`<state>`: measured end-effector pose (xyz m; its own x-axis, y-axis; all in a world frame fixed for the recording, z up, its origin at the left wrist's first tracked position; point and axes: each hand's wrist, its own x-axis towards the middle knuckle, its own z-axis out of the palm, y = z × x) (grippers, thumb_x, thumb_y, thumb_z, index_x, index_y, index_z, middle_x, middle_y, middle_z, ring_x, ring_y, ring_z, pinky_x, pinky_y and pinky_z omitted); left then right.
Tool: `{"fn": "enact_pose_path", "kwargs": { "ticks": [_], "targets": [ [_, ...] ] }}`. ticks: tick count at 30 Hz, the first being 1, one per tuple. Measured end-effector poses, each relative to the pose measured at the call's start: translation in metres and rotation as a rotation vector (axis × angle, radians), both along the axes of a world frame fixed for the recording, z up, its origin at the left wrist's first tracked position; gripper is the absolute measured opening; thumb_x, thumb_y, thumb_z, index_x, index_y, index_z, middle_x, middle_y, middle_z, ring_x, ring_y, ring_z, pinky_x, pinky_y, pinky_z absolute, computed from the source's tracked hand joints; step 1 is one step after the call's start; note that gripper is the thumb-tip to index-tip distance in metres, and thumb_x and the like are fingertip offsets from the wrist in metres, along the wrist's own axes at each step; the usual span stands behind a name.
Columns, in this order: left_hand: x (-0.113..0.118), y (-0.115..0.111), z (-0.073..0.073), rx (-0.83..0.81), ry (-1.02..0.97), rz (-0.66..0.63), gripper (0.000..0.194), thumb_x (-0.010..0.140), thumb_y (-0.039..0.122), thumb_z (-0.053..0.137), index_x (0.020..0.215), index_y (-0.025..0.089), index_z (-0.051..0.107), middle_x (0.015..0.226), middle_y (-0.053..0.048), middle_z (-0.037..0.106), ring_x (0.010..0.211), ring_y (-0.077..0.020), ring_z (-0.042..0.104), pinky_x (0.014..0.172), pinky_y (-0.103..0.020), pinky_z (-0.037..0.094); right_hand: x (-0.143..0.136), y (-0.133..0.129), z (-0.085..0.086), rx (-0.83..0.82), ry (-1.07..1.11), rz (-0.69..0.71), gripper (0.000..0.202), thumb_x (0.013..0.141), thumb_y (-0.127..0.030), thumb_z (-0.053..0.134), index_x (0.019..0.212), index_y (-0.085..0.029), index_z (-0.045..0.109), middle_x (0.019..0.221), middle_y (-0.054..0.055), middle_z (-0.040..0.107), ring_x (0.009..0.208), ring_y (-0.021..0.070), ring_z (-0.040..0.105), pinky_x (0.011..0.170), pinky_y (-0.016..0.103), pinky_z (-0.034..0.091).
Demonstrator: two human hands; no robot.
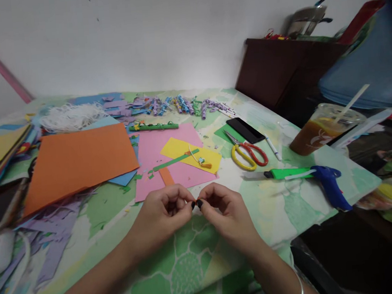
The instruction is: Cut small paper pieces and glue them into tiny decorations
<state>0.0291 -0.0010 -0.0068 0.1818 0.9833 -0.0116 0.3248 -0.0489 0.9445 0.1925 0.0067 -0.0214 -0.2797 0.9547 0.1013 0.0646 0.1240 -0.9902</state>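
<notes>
My left hand point(165, 213) and my right hand point(226, 212) meet fingertip to fingertip above the front of the table. Both are closed in a pinch on a tiny orange piece point(196, 201), mostly hidden by the fingers. Just beyond them lies pink paper point(149, 150) with a yellow paper point(213, 157) over part of it. A narrow green strip point(176, 160) crosses both, and an orange strip point(166, 176) lies near its lower end. On the yellow paper rests a pale string with a small orange tassel point(206, 165).
Right of the papers lie scissors point(244, 154), a black phone point(245, 130), a green cutter point(291, 173) and a blue glue gun point(330, 186). A drink cup point(312, 133) stands at the right edge. Leftward are orange paper point(81, 160), white string point(73, 117) and purple scraps point(59, 239). Curled paper pieces point(179, 104) line the back.
</notes>
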Motion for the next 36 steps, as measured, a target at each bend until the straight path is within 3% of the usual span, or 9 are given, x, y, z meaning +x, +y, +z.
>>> {"fn": "enact_pose_path", "kwargs": {
  "ticks": [15, 36],
  "targets": [
    [0.0009, -0.0006, 0.0046, -0.02, -0.048, 0.052, 0.009, 0.076, 0.024, 0.056, 0.075, 0.016, 0.06, 0.052, 0.005, 0.049, 0.048, -0.0075, 0.041, 0.046, -0.02, 0.029, 0.0011, -0.0011, -0.0019, -0.029, 0.087, -0.025, 0.009, 0.08, -0.025, 0.06, 0.079, -0.016, 0.06, 0.068, 0.0, 0.057, 0.059, 0.0108, 0.049, 0.054, 0.023, 0.038],
    [0.0008, -0.001, 0.0031, -0.004, -0.072, 0.02, 0.009, 0.075, 0.025, 0.058, 0.076, 0.017, 0.061, 0.054, 0.005, 0.047, 0.049, -0.0085, 0.039, 0.046, -0.021, 0.028, 0.0023, -0.0013, 0.0004, 0.005, 0.045, -0.003, 0.007, 0.08, -0.022, 0.058, 0.076, -0.017, 0.059, 0.066, -0.001, 0.055, 0.058, 0.0103, 0.048, 0.052, 0.023, 0.037]
  ]
}}
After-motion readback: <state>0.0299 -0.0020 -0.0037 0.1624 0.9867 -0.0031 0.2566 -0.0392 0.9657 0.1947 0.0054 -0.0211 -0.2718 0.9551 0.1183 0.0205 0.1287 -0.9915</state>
